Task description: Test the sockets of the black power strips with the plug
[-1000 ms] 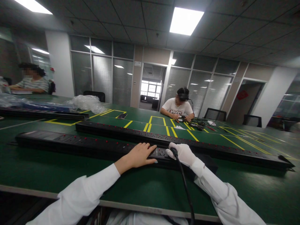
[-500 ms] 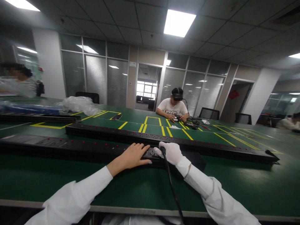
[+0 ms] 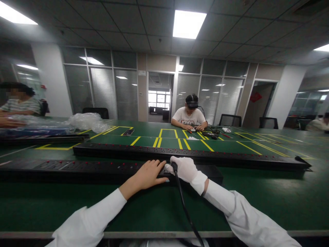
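Observation:
A long black power strip (image 3: pixel 102 170) with red dots and sockets lies across the green table in front of me. My left hand (image 3: pixel 148 174), bare, rests on it with fingers stretched and thumb apart along its near side. My right hand (image 3: pixel 185 169), in a white glove, is closed around a black plug (image 3: pixel 174 167) over the strip's right part. From the plug a black cable (image 3: pixel 185 209) runs down over the table's front edge. Whether the plug's pins sit in a socket is hidden by my fingers.
A second long black power strip (image 3: pixel 218 157) lies parallel just behind. Clear plastic wrap (image 3: pixel 87 122) is at the back left, near a phone (image 3: pixel 128 132). Yellow tape (image 3: pixel 168 130) marks the green table (image 3: pixel 144 212). A co-worker (image 3: pixel 189 115) handles small parts opposite; another person (image 3: pixel 20 99) is at left.
The camera view has shifted slightly. My right hand, with the plug, and my left hand stay in nearly the same places on the strip. At left, a person's arm over the plastic wrap has moved.

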A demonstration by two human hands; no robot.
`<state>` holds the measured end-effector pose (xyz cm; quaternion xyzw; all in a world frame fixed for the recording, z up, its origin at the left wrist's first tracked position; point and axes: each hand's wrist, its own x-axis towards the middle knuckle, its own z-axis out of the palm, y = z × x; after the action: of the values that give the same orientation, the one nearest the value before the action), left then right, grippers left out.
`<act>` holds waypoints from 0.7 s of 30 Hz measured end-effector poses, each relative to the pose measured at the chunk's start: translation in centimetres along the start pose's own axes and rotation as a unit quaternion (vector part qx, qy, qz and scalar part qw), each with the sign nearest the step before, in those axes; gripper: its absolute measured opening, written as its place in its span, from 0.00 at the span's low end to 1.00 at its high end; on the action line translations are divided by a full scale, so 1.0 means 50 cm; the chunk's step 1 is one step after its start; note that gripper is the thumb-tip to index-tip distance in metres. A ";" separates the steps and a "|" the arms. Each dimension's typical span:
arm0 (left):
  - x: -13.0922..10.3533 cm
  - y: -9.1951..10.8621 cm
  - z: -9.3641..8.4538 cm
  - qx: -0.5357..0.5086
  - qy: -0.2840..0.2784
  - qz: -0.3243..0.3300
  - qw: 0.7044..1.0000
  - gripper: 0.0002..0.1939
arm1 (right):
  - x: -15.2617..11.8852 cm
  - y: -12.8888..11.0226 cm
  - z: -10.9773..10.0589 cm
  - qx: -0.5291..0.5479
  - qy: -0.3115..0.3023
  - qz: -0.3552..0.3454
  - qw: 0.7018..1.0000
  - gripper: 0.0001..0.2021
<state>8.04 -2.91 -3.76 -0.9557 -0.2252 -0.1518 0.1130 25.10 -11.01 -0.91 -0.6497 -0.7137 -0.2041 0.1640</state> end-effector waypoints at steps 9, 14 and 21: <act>-0.002 -0.005 0.002 -0.002 0.002 0.001 1.000 0.35 | -0.003 0.011 0.002 -0.047 -0.024 0.000 0.999 0.20; -0.005 -0.006 0.005 -0.001 0.013 -0.002 1.000 0.36 | -0.003 0.013 0.009 -0.050 -0.016 0.001 0.999 0.21; -0.008 -0.008 0.006 -0.002 0.016 -0.002 1.000 0.35 | -0.004 0.010 0.009 -0.035 -0.002 -0.017 0.999 0.18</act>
<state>7.60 -2.66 -4.09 -0.9530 -0.2248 -0.1674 0.1147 25.65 -10.90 -1.36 -0.6435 -0.7173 -0.2302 0.1359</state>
